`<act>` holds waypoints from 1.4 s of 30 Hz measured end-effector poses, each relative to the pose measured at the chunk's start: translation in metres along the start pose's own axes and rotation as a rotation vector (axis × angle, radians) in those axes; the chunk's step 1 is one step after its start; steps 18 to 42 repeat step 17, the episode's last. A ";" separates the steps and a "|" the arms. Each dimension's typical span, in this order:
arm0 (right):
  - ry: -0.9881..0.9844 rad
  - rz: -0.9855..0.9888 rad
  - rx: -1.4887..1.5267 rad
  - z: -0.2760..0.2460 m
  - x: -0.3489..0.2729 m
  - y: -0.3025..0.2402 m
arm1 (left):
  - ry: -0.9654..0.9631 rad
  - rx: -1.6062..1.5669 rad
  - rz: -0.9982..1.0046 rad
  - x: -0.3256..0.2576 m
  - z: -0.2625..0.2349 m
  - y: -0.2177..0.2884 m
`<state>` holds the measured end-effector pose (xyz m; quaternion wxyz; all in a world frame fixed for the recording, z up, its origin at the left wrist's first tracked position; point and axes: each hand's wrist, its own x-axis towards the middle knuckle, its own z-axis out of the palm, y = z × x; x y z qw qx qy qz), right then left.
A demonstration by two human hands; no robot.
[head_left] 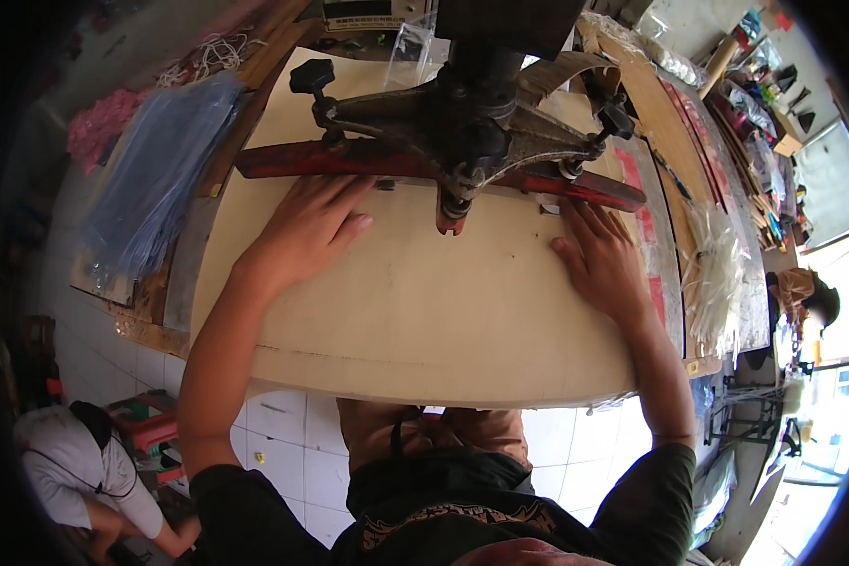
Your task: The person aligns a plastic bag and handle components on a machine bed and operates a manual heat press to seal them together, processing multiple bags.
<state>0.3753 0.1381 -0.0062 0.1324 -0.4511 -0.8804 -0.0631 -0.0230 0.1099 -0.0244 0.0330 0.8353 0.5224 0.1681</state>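
Two hands flat on one cream sheet under a press.

The left hand and right hand lie open, fingers spread, gripping nothing, palms pressing the sheet on the table just below the red bar. One stack of blue bags lies left; clear bags lie right.

Fingertips of the left hand vanish beneath the long red wooden clamp bar. The dark cast-iron press frame runs off the far edge. A seated person near left is cut off.
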 end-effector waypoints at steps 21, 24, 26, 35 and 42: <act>0.004 0.008 0.037 0.005 -0.002 0.001 | 0.035 0.053 0.047 -0.001 0.006 -0.004; 0.004 0.008 0.037 0.005 -0.002 0.001 | 0.035 0.053 0.047 -0.001 0.006 -0.004; 0.004 0.008 0.037 0.005 -0.002 0.001 | 0.035 0.053 0.047 -0.001 0.006 -0.004; 0.004 0.008 0.037 0.005 -0.002 0.001 | 0.035 0.053 0.047 -0.001 0.006 -0.004; 0.004 0.008 0.037 0.005 -0.002 0.001 | 0.035 0.053 0.047 -0.001 0.006 -0.004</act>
